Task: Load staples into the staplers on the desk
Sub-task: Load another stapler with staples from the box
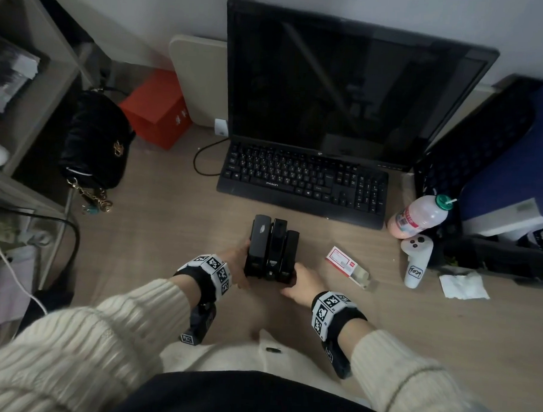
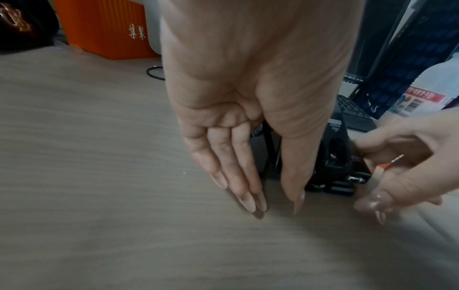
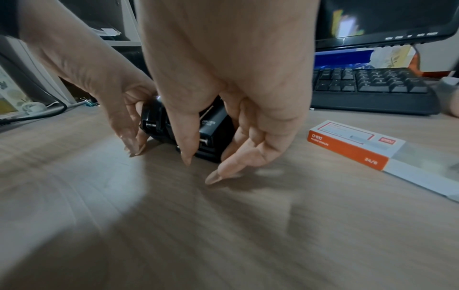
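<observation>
Three black staplers (image 1: 271,249) stand side by side on the wooden desk (image 1: 169,232), in front of the keyboard. My left hand (image 1: 241,266) lies against their left side with straight fingers (image 2: 238,172) pointing down at the desk and the thumb along the staplers (image 2: 335,157). My right hand (image 1: 298,285) touches the near right corner of the staplers (image 3: 211,129), its fingers (image 3: 236,153) loosely bent and gripping nothing. A white and orange staple box (image 1: 344,261) lies to the right, its inner tray slid partly out (image 3: 352,145).
A black keyboard (image 1: 302,179) and monitor (image 1: 346,94) stand behind the staplers. At the right are a bottle (image 1: 419,217), a white controller (image 1: 415,259) and crumpled paper (image 1: 462,286). A black bag (image 1: 95,142) and a red box (image 1: 156,107) sit at the left.
</observation>
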Motion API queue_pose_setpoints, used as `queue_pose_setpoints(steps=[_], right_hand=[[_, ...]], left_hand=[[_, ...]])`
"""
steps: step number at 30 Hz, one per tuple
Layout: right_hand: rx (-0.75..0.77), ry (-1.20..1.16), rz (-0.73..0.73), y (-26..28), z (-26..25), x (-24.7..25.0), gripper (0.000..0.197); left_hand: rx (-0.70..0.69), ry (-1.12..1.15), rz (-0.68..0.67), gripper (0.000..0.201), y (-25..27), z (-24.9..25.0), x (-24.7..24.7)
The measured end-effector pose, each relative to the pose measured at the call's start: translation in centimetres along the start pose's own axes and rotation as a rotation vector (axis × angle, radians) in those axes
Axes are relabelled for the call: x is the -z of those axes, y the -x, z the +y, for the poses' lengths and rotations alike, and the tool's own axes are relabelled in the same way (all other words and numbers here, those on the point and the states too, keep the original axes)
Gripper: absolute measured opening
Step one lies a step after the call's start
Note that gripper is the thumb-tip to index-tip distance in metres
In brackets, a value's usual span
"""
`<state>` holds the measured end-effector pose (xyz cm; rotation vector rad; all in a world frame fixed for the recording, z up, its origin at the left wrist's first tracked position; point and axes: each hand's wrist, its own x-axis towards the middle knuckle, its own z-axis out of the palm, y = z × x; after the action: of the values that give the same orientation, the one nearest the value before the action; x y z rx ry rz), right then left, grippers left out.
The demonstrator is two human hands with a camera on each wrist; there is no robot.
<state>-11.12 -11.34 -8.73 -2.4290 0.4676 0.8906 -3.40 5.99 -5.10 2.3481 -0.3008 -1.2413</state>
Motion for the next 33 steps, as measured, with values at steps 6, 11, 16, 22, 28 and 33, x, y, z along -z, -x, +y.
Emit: queue_pose_setpoints(steps=[6, 11, 16, 22, 28, 33], right_hand=[[0.01, -0.013, -0.064, 0.9, 0.5, 0.3, 0.051], [-0.011, -0.082, 0.102, 1.9, 1.6, 1.6, 0.048], [-0.049, -0.133, 0.35, 2.0, 3.0, 3.2, 0.061], [-0.232, -0.099, 0.377, 0.6, 6.9, 3.3, 0.078], [-0.272, -0.128, 0.333, -0.4, 7.8, 2.8, 0.062], [-0.231, 0.003, 0.283, -0.2, 6.5, 2.4, 0.047]], left_hand=[[0.053, -0.045, -0.032, 0.108, -0.1, -1.4, 0.0], [0.108, -0.098, 0.045, 0.086, -0.3, -1.9, 0.8], [0.111, -0.041, 0.124, 0.033, -0.2, -1.9, 0.9], [0.114, 0.035, 0.117, 0.025, -1.1, -2.7, 0.3], [0.128, 0.053, 0.15, 0.015, -2.0, -3.1, 0.3], [0.096, 0.057, 0.127, 0.01, -1.7, -2.7, 0.2]])
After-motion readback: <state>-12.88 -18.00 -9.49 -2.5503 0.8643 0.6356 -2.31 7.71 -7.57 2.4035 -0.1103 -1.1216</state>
